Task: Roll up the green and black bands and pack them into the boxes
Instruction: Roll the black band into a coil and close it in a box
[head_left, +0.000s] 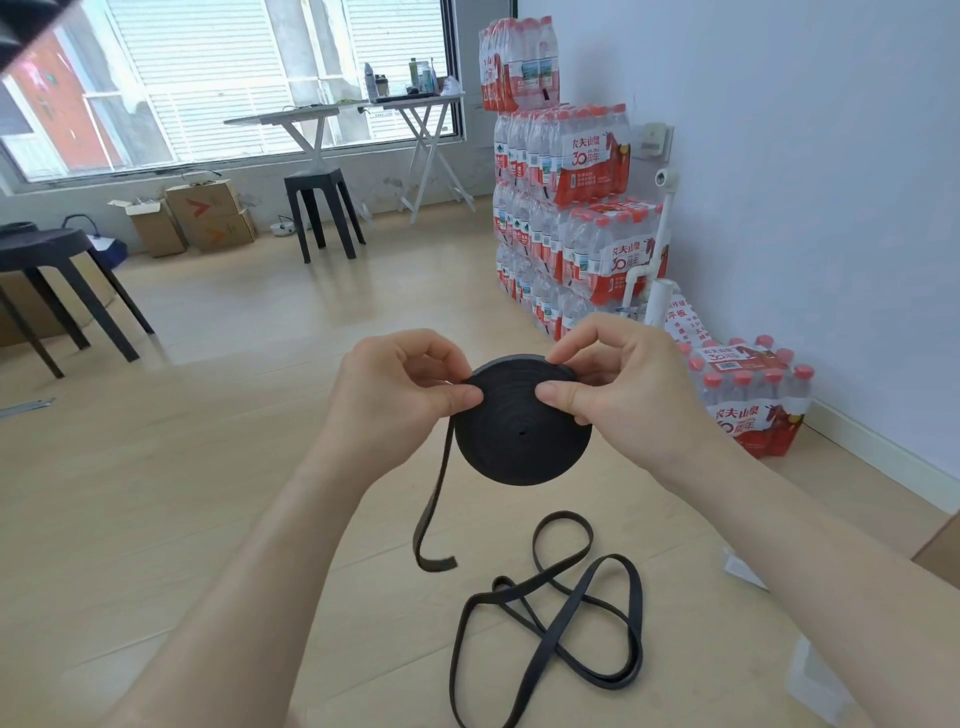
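A black band is wound into a flat round roll (522, 431), held up in front of me above the floor. My left hand (400, 389) pinches the roll's left rim between thumb and fingers. My right hand (618, 379) pinches its upper right rim, thumb on the face. A loose tail (434, 512) hangs from the roll's left side. The rest of the band lies in loops on the wooden floor (561, 618) below. No green band is in view.
Stacked packs of bottled water (566, 208) line the right wall, with one pack (748, 400) on the floor near my right hand. Black stools (322, 208) and cardboard boxes (202, 213) stand by the window. A cardboard edge (943, 545) shows at the far right.
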